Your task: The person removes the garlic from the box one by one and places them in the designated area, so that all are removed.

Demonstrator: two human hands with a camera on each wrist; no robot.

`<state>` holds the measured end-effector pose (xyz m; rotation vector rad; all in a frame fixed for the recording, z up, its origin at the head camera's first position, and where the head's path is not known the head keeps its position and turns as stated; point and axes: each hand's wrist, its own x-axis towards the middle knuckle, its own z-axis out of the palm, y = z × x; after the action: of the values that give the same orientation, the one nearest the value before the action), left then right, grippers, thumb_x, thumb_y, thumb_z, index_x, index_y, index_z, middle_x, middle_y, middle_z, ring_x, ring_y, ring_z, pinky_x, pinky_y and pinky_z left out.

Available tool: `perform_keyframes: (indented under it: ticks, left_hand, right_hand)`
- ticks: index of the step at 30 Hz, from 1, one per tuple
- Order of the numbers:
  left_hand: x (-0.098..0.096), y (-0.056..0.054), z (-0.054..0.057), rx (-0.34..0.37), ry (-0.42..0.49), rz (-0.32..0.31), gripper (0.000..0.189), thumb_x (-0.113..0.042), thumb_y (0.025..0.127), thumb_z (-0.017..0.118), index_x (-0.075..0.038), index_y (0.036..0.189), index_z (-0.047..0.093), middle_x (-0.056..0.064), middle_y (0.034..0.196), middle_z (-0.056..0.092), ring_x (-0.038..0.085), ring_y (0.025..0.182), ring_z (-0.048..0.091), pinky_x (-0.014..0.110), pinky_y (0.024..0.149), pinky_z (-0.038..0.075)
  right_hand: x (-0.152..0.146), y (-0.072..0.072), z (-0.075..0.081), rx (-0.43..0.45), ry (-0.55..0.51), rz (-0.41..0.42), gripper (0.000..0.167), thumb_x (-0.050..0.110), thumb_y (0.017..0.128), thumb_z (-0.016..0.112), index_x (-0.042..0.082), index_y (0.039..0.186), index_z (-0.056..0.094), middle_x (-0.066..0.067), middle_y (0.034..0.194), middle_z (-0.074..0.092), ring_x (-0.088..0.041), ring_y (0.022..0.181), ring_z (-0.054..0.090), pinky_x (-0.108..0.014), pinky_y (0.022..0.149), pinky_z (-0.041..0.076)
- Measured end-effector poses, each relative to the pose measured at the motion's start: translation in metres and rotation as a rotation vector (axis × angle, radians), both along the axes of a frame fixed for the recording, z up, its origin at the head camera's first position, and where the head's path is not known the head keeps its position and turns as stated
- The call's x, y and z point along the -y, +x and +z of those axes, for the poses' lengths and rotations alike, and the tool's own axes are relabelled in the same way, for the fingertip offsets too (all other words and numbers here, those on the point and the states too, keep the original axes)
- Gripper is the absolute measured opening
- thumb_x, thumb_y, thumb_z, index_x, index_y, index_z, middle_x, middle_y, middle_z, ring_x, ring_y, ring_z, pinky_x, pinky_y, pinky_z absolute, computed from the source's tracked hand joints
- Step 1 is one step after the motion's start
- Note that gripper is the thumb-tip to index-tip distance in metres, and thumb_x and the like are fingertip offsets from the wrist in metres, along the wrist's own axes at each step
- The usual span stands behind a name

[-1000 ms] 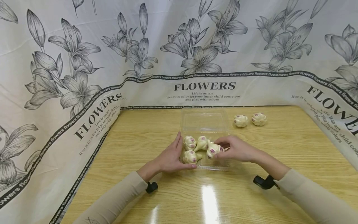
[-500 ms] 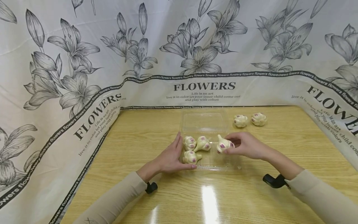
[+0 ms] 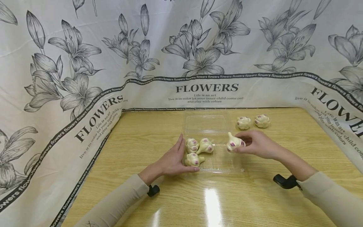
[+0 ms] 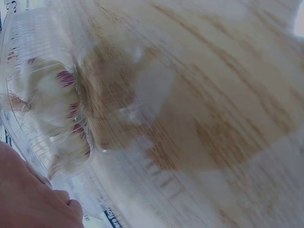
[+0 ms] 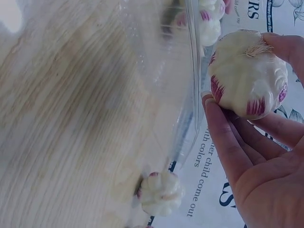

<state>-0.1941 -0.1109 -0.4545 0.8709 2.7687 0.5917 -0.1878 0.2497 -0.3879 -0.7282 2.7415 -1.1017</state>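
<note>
A garlic bulb (image 3: 235,142) with purple streaks is pinched between the thumb and fingers of my right hand (image 3: 256,144). It is held over the right side of a clear plastic clamshell box (image 3: 221,162), stem up in the head view. In the right wrist view, the root tuft of that bulb (image 5: 248,76) shows. My left hand (image 3: 170,159) rests against the box's near left corner, fingers straight along its left side and thumb along the front. Inside the box, on the left, lie three more bulbs (image 3: 206,145), two of them also seen through the wall in the left wrist view.
Two garlic bulbs (image 3: 244,123) sit on the wooden table (image 3: 136,132) at the back right. The box's hinged lid (image 3: 208,123) lies folded back behind it. A flower-printed cloth (image 3: 207,91) stands behind and along the sides of the table.
My right hand has moved right and slightly back with the garlic bulb, away from the three bulbs in the box. The left hand has stayed at the box's corner.
</note>
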Motion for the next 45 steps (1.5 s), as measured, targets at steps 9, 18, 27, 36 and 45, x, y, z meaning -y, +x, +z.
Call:
perform_keyframes:
  ticks: [9, 18, 27, 36, 45]
  left_hand:
    - [0.0, 0.0, 0.0, 0.002, -0.002, 0.001, 0.137, -0.088, 0.079, 0.056, 0.001, 0.161, -0.007, 0.019, 0.17, -0.015, 0.035, 0.155, 0.015, 0.041, 0.124, 0.026]
    - [0.0, 0.001, 0.0, 0.018, 0.01, 0.006, 0.137, -0.088, 0.078, 0.057, 0.0, 0.162, -0.008, 0.016, 0.169, -0.017, 0.035, 0.155, 0.014, 0.042, 0.124, 0.025]
    - [0.001, 0.0, 0.001, 0.007, 0.011, 0.004, 0.137, -0.088, 0.079, 0.056, 0.0, 0.162, -0.007, 0.018, 0.17, -0.015, 0.036, 0.155, 0.016, 0.042, 0.124, 0.026]
    - [0.001, 0.002, 0.003, 0.011, 0.0, 0.009, 0.135, -0.086, 0.08, 0.057, 0.001, 0.162, -0.006, 0.017, 0.169, -0.017, 0.036, 0.154, 0.016, 0.042, 0.124, 0.026]
    - [0.001, 0.002, 0.002, 0.01, 0.003, 0.004, 0.134, -0.085, 0.081, 0.058, 0.002, 0.162, -0.005, 0.018, 0.17, -0.016, 0.037, 0.154, 0.017, 0.043, 0.124, 0.027]
  right_hand:
    - [-0.014, -0.002, 0.003, -0.056, 0.06, -0.044, 0.053, 0.025, 0.086, 0.085, -0.008, 0.124, 0.068, -0.006, 0.105, 0.074, -0.018, 0.094, 0.069, -0.029, 0.078, 0.06]
    - [-0.035, -0.01, -0.004, -0.099, 0.11, -0.068, 0.044, 0.026, 0.085, 0.085, -0.003, 0.117, 0.072, 0.0, 0.094, 0.072, -0.01, 0.08, 0.062, -0.022, 0.065, 0.053]
    - [-0.061, -0.015, -0.01, -0.136, 0.192, -0.149, 0.051, 0.026, 0.085, 0.085, -0.007, 0.12, 0.069, -0.002, 0.09, 0.067, -0.014, 0.079, 0.056, -0.025, 0.065, 0.05]
    - [-0.101, -0.024, -0.014, -0.134, 0.241, -0.249, 0.06, 0.029, 0.089, 0.081, -0.013, 0.128, 0.063, -0.024, 0.11, 0.071, -0.032, 0.095, 0.065, -0.035, 0.075, 0.054]
    - [-0.142, -0.036, -0.021, -0.08, 0.233, -0.375, 0.068, 0.035, 0.094, 0.074, -0.017, 0.134, 0.054, -0.038, 0.12, 0.063, -0.049, 0.107, 0.061, -0.045, 0.081, 0.052]
